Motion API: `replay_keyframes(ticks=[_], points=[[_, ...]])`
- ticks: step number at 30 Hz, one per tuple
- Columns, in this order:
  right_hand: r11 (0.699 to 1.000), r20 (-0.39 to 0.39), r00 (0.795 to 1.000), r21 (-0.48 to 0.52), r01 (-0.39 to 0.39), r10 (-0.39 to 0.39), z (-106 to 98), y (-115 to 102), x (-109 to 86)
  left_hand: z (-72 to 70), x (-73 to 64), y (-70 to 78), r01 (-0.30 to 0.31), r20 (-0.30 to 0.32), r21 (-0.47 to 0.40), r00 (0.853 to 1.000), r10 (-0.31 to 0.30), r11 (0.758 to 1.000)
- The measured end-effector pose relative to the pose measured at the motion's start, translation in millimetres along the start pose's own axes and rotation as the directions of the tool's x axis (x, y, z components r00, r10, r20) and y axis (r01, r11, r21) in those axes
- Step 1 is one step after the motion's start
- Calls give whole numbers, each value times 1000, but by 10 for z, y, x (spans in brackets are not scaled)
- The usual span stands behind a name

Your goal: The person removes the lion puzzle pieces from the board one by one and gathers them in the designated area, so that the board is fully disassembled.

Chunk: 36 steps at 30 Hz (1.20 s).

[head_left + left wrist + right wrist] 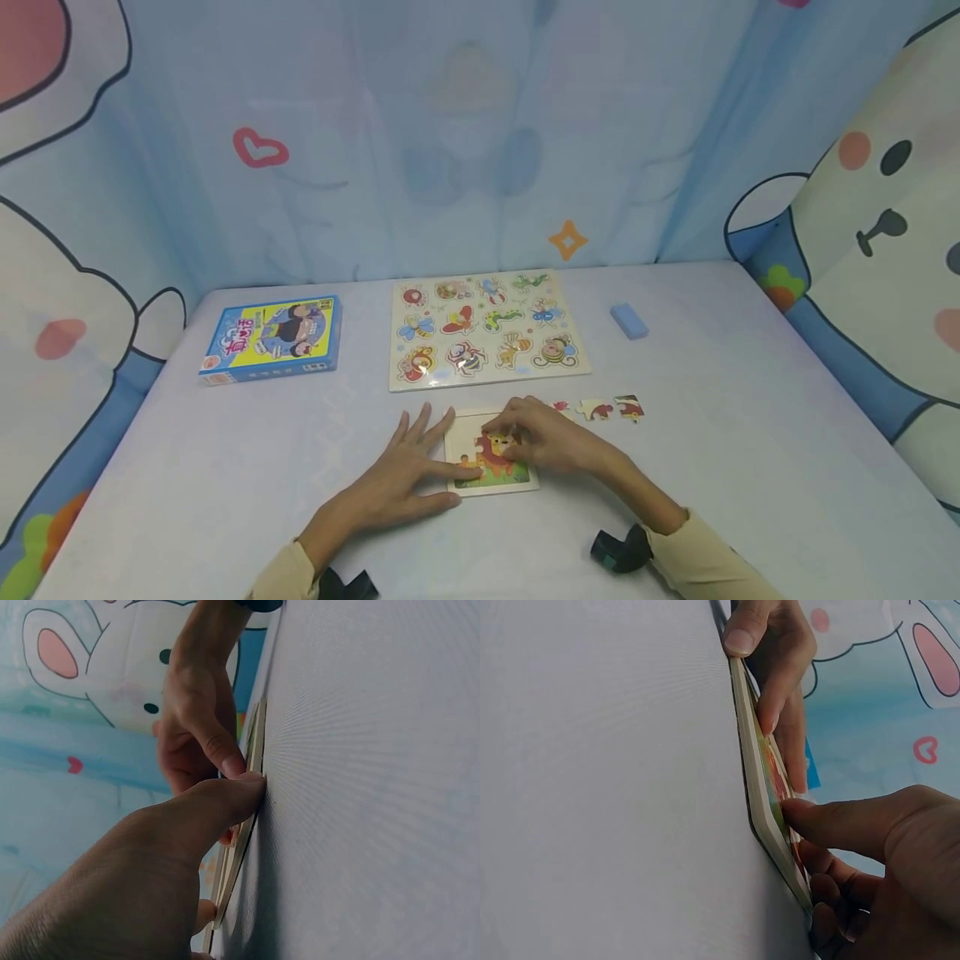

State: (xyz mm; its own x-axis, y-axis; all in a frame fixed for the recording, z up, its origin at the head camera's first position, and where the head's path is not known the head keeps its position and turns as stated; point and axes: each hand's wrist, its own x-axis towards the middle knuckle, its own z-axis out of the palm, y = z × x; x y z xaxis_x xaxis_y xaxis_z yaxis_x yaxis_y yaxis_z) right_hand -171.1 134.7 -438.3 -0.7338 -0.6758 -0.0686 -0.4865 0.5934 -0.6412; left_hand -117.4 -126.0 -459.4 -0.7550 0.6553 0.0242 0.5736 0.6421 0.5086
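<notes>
A small wooden jigsaw puzzle (459,429) lies flat near the middle of the table, its picture showing a yellow and reddish-brown animal over green grass. My left hand (408,467) reaches in from the left with straight, spread fingers; its index finger rests on the picture and the thumb is by the lower left corner. From the right, my right hand (551,437) bends over the puzzle and pinches a puzzle piece (504,440) between thumb and curled fingers, which partly hide it. In the right wrist view, that thumb (832,821) touches the picture's surface.
Loose puzzle pieces (596,409) lie right of the puzzle, one partly behind the right hand. Behind stands a larger board (487,379) with insect pictures. A blue and yellow box (273,337) is at the back left, a blue block (628,321) at the back right.
</notes>
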Motion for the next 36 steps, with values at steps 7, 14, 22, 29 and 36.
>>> replay_keyframes(ticks=[7, 14, 22, 29, 36], points=[[1000, -18, 1000, -6, -2, 2, 18, -19, -5, 1, -1, 2, 0, -3, 1, 1000, 0, 1000], [1000, -33, 999, -6, 1, -1, 20, -38, -7, -3, -4, 2, -1, -5, 5, 1000, 1, 1000], [995, -69, 997, 98, -23, 29, 38, -7, 5, 2, -5, 6, 5, -5, -3, 1000, -5, 1000], [989, -90, 995, 144, -34, 47, 59, -31, 16, 8, -11, 0, 14, -1, -6, 1000, -14, 1000], [990, -101, 994, 134, -32, 46, 91, -28, 20, 2, -10, -7, 7, -1, 0, 1000, -7, 1000]])
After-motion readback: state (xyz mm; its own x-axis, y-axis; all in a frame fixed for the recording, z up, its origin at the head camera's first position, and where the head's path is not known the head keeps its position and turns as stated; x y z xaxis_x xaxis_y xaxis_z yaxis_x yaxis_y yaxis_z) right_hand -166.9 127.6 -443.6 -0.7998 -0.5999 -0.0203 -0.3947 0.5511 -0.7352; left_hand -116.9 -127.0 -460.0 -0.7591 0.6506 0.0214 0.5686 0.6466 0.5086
